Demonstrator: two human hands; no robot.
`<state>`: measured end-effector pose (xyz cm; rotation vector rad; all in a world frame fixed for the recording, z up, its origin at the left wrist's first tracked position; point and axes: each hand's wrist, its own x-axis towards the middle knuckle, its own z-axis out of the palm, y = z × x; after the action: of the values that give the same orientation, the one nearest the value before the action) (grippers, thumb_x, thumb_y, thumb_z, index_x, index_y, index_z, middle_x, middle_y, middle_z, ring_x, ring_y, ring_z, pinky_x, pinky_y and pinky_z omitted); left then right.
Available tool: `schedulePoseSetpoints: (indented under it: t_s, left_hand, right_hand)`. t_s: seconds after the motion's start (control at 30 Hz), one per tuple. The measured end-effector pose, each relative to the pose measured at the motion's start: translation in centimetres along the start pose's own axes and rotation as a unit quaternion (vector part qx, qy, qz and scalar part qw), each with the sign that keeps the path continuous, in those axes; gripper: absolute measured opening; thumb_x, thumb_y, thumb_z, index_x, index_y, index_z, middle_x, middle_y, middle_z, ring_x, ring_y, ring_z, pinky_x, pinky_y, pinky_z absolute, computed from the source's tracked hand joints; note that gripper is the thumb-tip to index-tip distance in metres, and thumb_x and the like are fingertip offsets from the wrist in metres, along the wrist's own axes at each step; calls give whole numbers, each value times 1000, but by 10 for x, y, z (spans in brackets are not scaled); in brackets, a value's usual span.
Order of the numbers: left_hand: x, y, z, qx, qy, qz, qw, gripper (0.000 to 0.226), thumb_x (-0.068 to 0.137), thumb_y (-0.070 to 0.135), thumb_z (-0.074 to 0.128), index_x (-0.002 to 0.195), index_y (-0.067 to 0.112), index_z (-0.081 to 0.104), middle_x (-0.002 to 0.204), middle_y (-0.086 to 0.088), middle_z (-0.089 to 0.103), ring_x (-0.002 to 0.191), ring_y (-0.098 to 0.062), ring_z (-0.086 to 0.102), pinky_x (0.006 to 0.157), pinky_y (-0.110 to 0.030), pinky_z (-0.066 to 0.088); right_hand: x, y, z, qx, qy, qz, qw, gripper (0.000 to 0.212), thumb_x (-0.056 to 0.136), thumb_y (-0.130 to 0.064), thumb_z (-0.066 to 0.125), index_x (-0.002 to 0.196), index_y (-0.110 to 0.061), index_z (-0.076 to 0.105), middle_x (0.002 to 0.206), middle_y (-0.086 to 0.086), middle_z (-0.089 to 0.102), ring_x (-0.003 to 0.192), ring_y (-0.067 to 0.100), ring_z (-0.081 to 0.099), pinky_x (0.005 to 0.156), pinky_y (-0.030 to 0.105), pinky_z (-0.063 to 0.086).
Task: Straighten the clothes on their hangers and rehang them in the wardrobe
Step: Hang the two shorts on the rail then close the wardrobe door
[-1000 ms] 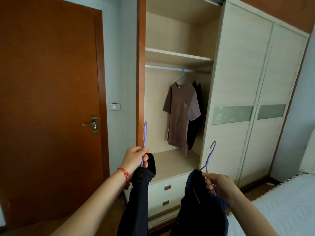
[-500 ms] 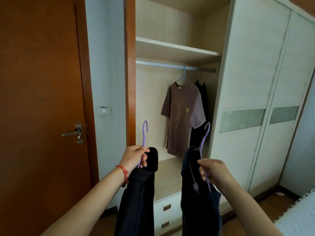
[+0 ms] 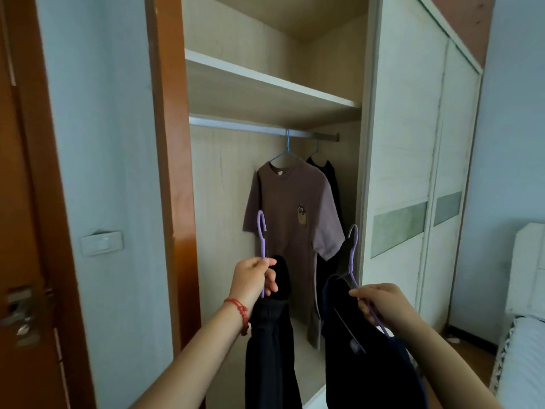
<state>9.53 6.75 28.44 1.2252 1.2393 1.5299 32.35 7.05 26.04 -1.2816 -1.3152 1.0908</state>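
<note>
Wardrobe (image 3: 398,143) larger in frame than half a second before; door handle (image 3: 17,314) now pushed to the far left edge, rail (image 3: 236,125) higher and nearer. Both hands raised slightly compared with that earlier frame.

Left hand (image 3: 253,280), lower centre, fingers curled round stem of left purple hanger (image 3: 261,231). Long axis near vertical, hook at top, opening facing right. Black trousers (image 3: 271,349) draped from it, hanging straight down to bottom edge of frame. Red cord bracelet (image 3: 239,312) on left wrist.

Right hand (image 3: 380,305), lower right of centre, gripping shoulder bar of right purple hanger (image 3: 353,252). Long axis tilted, stem leaning up and slightly left, hook at top curving left. Dark navy garment (image 3: 368,364) bunched below hand, not lying straight on hanger.

Both held hangers below rail, in front of open compartment, neither hooked on.

On rail, right of centre: mauve T-shirt (image 3: 292,219) on blue hanger (image 3: 287,149), black garment (image 3: 331,184) just behind it. Shelf (image 3: 265,81) above rail. Light switch (image 3: 101,242) at left; bed (image 3: 525,349) at lower right edge.
</note>
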Motion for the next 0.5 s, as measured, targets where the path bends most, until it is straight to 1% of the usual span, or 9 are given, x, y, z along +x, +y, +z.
schedulePoseSetpoints:
  t_s: [0.1, 0.27, 0.4, 0.5]
  left_hand:
    - [47, -3, 3, -37, -24, -21, 999, 25, 96, 2, 35, 84, 1, 56, 32, 2, 51, 24, -7, 47, 28, -12, 31]
    - [95, -11, 14, -80, -64, -35, 994, 29, 97, 2, 31, 79, 6, 54, 32, 1, 55, 23, -7, 46, 27, -11, 30]
    - [123, -14, 23, -89, -68, -33, 993, 32, 97, 1, 33, 73, 9, 54, 35, 1, 55, 23, -6, 46, 28, -11, 30]
    - [144, -16, 27, -99, -70, -35, 992, 32, 97, 1, 33, 73, 9, 53, 35, -1, 55, 23, -5, 47, 28, -12, 32]
  right_hand:
    - [31, -8, 12, -14, 18, 2, 1000, 37, 84, -5, 58, 49, -2, 49, 42, 11, 41, 30, 17, 37, 36, 21, 34]
    - [61, -13, 20, 2, 44, 13, 999, 18, 85, -3, 57, 68, 5, 59, 42, 11, 41, 30, 17, 35, 35, 21, 31]
    - [82, -16, 21, 3, 60, 3, 998, 25, 85, -4, 58, 61, 3, 59, 41, 9, 41, 30, 17, 34, 36, 21, 30]
    - [101, -20, 20, 1, 57, -15, 998, 30, 85, -5, 59, 56, 1, 58, 44, 11, 41, 31, 17, 34, 40, 24, 31]
